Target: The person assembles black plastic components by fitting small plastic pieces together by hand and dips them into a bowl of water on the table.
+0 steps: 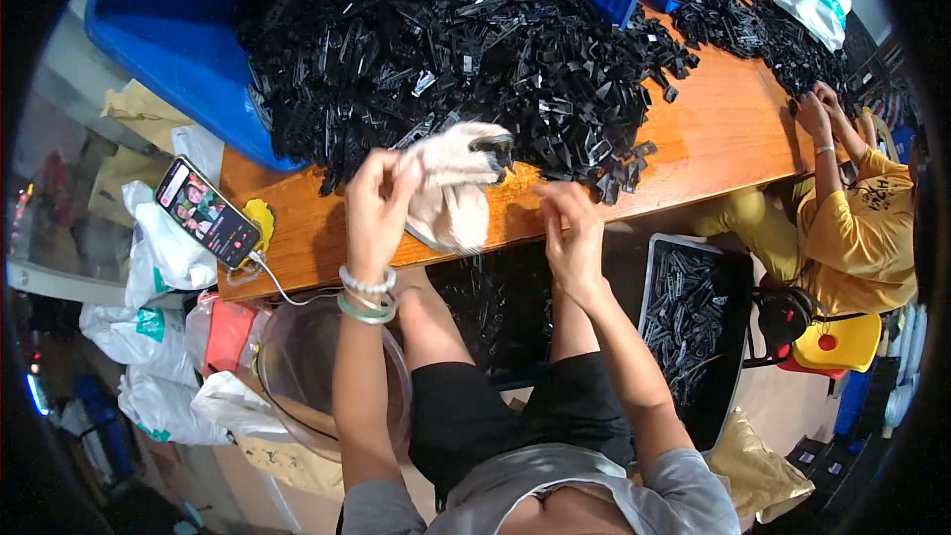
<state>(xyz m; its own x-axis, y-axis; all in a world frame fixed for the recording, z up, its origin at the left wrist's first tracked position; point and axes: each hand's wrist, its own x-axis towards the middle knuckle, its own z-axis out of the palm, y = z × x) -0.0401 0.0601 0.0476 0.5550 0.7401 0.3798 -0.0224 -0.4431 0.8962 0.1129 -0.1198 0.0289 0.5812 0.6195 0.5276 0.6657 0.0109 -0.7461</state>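
Observation:
My left hand [374, 203] pinches the edge of a pale, off-white cloth glove [458, 154], which is smeared by motion above the table's near edge. Just below it is a second pale cloth piece [451, 218], blurred too, probably the other glove. To the right, my right hand [575, 233] hovers over the table edge, fingers loosely bent and apart, with nothing visible in them. Beyond both hands a large heap of small black plastic parts [416, 59] spreads over the orange wooden table [693, 154].
A blue bin [163, 50] lies tipped at the far left. Near it, a phone [206, 213] on a yellow stand has a white cable. A clear tub [282, 367] stands by my left arm; a black crate [728, 367] of parts sits right. A co-worker in yellow [862, 228] handles parts at far right.

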